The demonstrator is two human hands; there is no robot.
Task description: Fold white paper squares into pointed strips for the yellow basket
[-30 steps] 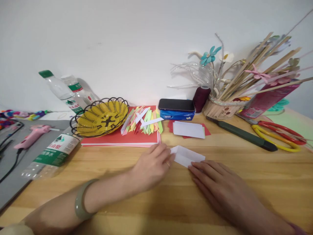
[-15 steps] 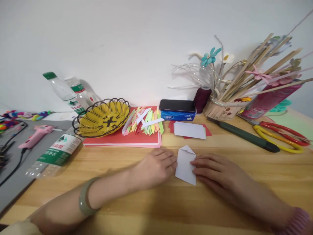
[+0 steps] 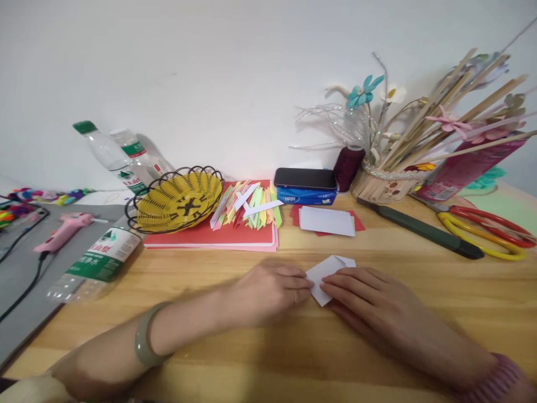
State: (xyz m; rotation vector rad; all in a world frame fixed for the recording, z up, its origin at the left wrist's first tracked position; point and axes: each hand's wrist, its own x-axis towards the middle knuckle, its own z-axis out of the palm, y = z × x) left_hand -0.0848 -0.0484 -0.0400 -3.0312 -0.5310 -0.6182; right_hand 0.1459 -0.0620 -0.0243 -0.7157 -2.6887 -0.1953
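A small folded white paper [image 3: 326,269] lies on the wooden table [image 3: 235,358] between my two hands. My left hand [image 3: 268,291] pinches its left edge with curled fingers, a ring on one finger and a green bangle [image 3: 145,340] on the wrist. My right hand [image 3: 364,299] lies flat over the paper's right half, fingertips pressing it down. Most of the paper's lower part is hidden under my fingers.
Behind the hands: white sheets on red paper [image 3: 327,220], a pile of coloured folded strips [image 3: 249,205] on red card, a yellow wire basket [image 3: 178,200], a phone on a tissue pack [image 3: 305,179]. Scissors [image 3: 490,229], a green knife [image 3: 423,232], a stick basket [image 3: 386,184] right; bottles [image 3: 98,258], glue gun [image 3: 62,232] left.
The white paper was turned from lying flat and wide, to upright, to its tilted pose now. Both hands closed in over it, the right hand covering more of it.
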